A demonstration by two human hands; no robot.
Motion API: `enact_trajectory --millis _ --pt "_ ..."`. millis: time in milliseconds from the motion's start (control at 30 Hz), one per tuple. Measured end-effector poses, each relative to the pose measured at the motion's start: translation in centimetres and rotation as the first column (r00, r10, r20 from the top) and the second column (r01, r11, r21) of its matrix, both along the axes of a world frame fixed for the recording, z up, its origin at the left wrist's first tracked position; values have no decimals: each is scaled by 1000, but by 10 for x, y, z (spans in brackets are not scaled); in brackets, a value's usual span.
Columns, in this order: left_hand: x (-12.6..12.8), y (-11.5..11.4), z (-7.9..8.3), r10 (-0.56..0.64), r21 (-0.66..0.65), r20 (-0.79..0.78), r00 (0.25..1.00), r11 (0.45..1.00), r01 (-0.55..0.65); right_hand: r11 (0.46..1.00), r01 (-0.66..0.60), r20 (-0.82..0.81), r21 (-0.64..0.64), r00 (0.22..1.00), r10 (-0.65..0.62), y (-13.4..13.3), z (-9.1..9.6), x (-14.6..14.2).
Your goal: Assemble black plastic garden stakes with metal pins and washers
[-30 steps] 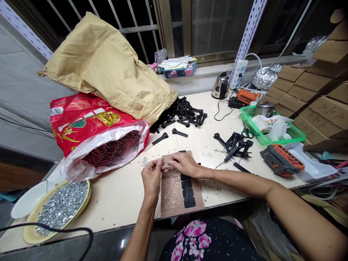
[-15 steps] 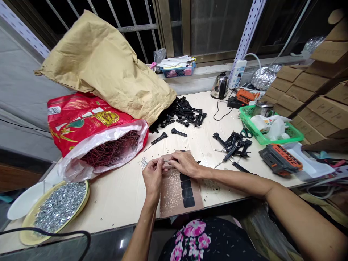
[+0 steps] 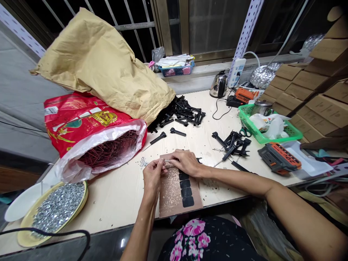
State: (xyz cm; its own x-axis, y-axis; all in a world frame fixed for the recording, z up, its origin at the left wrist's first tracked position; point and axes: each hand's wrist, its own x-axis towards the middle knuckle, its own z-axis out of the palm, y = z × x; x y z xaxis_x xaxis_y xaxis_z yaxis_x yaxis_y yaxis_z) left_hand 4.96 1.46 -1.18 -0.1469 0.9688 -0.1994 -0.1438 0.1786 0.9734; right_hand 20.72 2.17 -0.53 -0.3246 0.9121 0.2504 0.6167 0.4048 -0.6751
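Note:
My left hand (image 3: 152, 175) is closed in a pinch on a thin metal pin (image 3: 166, 160). Close beside it, my right hand (image 3: 186, 163) lies over the far end of a brown board (image 3: 170, 197), its fingers curled together; whatever they grip is hidden beneath them. The board is speckled with pale chips and carries a row of black square patches (image 3: 187, 192). A few small shiny metal pieces (image 3: 143, 162) lie just beyond my left hand. Past both hands rest two loose black plastic parts, the nearer one (image 3: 158, 138) with a thin pin sticking out.
At left a red bag (image 3: 81, 116) spills dark nails, beside a yellow bowl (image 3: 86, 195) of metal washers. A brown paper sack (image 3: 108, 65) lies behind, near piled black parts (image 3: 187, 110). Rightward are more black parts (image 3: 232, 145), a green basket (image 3: 296, 135), a battery (image 3: 280, 157) and cardboard boxes (image 3: 323, 112).
The view has shifted very slightly. Both hands stay together over the board, still at the thin pin, with hardly any movement.

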Motion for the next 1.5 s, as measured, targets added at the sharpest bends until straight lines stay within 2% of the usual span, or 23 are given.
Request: enact_trajectory --millis 67,133,233,300,367,433,600,667,800,867,933,1000,1033,1100,1200,1267,1400,1500 --pt "3 0 0 20 -3 33 999 1000 -20 972 -6 222 237 974 -48 -2 -1 0" --pt "5 0 1 40 -33 84 996 999 -37 922 -65 359 382 930 -83 -3 -4 -1" --pt "7 0 3 53 -91 150 987 995 -40 861 -113 432 496 892 -131 -2 -8 -1" --pt "7 0 3 48 -114 178 983 993 -28 843 -120 438 525 887 -146 -2 -9 -1" --pt "8 0 4 42 -114 187 982 993 -21 845 -116 432 523 890 -145 -2 -9 0" --pt "8 -1 3 42 -96 172 984 995 -26 868 -100 414 486 901 -128 -3 -7 1" --pt "6 -3 1 30 -34 76 997 999 -28 965 -5 322 263 943 -83 -6 1 5" --pt "7 -4 0 16 -33 65 998 999 -14 967 -30 313 253 948 -53 -7 3 6" --pt "9 -6 -1 15 -31 60 998 999 -13 944 -98 333 316 943 -14 -8 3 10" --pt "9 -7 -1 22 0 20 1000 1000 -22 969 -70 264 236 964 6 -8 3 11" --pt "9 -7 0 5 27 -33 999 1000 -4 994 -64 154 93 987 49 -7 3 13" --pt "9 -7 2 -21 34 -57 998 999 23 996 -90 83 11 993 89 -6 2 14" --pt "9 -6 4 -32 28 -47 998 999 33 996 -88 87 27 992 86 -6 2 15" --pt "11 -5 7 -44 0 18 999 999 44 985 -53 166 162 986 25 -7 2 15" --pt "14 -3 10 -49 -59 135 990 997 58 916 -55 320 398 944 -82 -10 1 15" --pt "15 -1 10 -40 -99 189 981 993 60 876 -88 388 475 914 -119 -11 1 15" --pt "15 2 8 -12 -162 271 963 985 57 837 -144 439 528 890 -124 -12 1 15" --pt "15 2 6 9 -178 282 959 983 43 867 -157 417 473 907 -63 -11 2 14"
